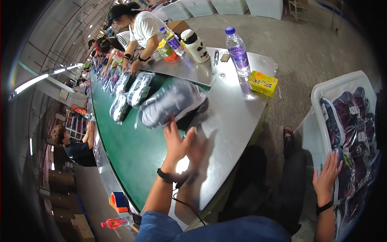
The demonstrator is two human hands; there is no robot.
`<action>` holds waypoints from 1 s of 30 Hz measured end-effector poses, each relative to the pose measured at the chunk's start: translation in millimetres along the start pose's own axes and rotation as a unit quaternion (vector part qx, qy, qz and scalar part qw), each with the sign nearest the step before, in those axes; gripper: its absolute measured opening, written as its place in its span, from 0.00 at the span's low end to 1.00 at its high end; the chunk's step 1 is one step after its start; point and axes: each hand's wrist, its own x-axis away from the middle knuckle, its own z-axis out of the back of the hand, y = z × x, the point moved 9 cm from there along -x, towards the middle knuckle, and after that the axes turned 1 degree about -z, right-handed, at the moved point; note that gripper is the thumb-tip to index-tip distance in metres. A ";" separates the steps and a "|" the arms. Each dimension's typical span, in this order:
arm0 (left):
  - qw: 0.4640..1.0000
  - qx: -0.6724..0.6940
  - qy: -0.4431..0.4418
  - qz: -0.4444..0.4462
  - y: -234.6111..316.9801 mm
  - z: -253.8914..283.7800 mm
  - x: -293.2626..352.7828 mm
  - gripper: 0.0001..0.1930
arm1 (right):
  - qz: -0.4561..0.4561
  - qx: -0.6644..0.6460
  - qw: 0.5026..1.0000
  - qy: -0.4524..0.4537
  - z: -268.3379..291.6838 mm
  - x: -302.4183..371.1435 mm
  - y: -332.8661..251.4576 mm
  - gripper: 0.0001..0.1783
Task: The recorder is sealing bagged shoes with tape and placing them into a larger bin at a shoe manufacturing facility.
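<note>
A pair of grey shoes in a clear plastic bag (171,105) is blurred by motion over the near end of the green conveyor belt (139,151). My left hand (176,146) is just below it, fingertips at the bag's lower edge, thumb and index finger apart; I cannot tell whether they touch it. More bagged shoes (140,88) lie further up the belt. On my right, my right hand (326,177) lies flat with fingers stretched over the side of a white bin (315,97), touching the bagged dark shoes (354,153) piled inside.
On the metal table (231,117) stand a water bottle (238,54), a yellow box (263,83) and a white flask (195,45). A person in a white top (145,28) works along the belt, another in black (78,151) across it. A tape roll (119,200) sits at the lower left.
</note>
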 end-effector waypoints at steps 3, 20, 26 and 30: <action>0.691 0.648 -0.133 0.291 -46.1 -43.1 35.6 0.57 | 0.002 0.006 1.000 -0.009 -4.0 0.7 0.4 0.55; 0.473 0.839 -0.177 0.203 -54.7 -44.1 -0.4 0.34 | 0.002 -0.052 0.998 -0.030 9.5 0.4 5.6 0.52; 0.567 0.774 -0.024 0.281 15.4 24.0 70.9 0.39 | 0.017 -0.072 0.996 0.045 10.7 7.9 9.2 0.47; 0.642 0.737 -0.033 0.207 46.1 11.8 94.7 0.32 | -0.022 -0.196 0.976 0.094 25.1 21.1 25.3 0.43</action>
